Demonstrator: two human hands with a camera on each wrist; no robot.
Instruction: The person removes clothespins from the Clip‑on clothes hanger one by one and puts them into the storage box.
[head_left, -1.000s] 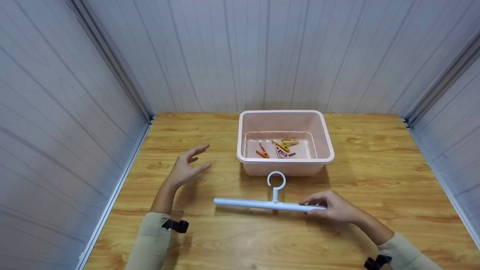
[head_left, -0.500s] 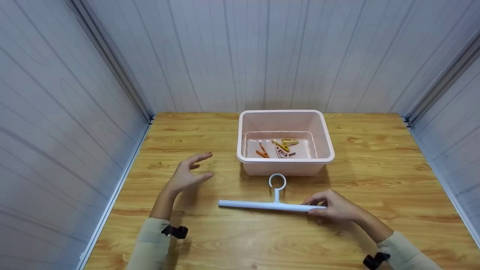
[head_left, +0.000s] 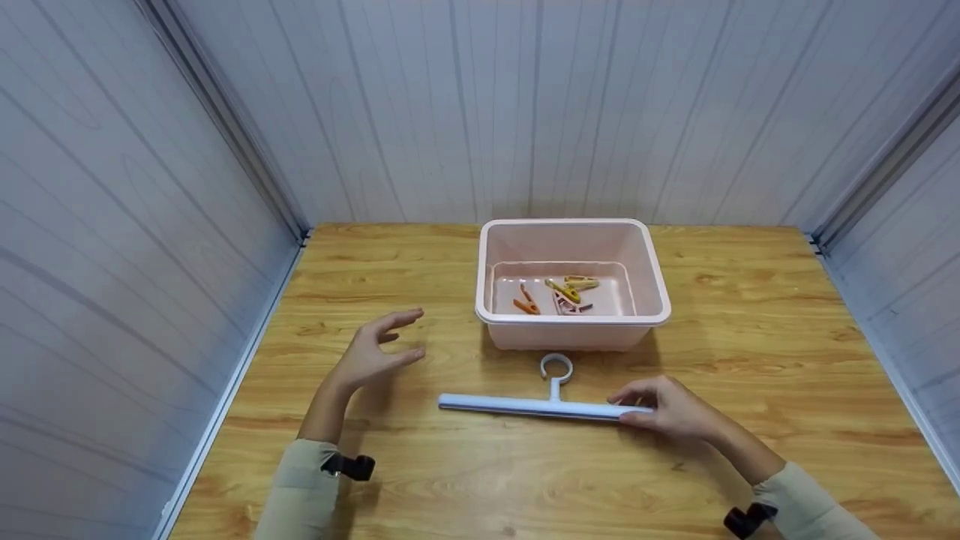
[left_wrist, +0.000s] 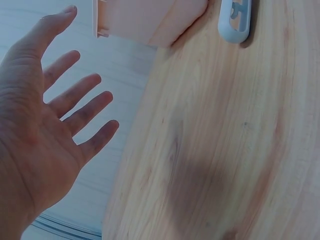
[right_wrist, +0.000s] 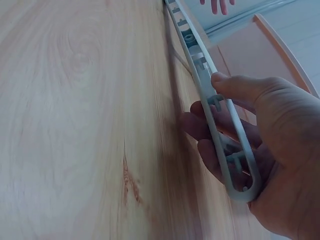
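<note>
On the left, my left hand (head_left: 373, 350) hovers over the table (head_left: 750, 360) with fingers spread, holding nothing. The white hanger (head_left: 536, 406) lies just near of the pink bin (head_left: 573, 321). My right hand (head_left: 667, 407) pinches only its right end, so I judge it could swing or slip free, or its hook (head_left: 556, 367) could catch the bin wall

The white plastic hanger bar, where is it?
In the head view, the white plastic hanger bar lies on the wooden table, just before the pink plastic tub, its right end in the right hand.
</note>
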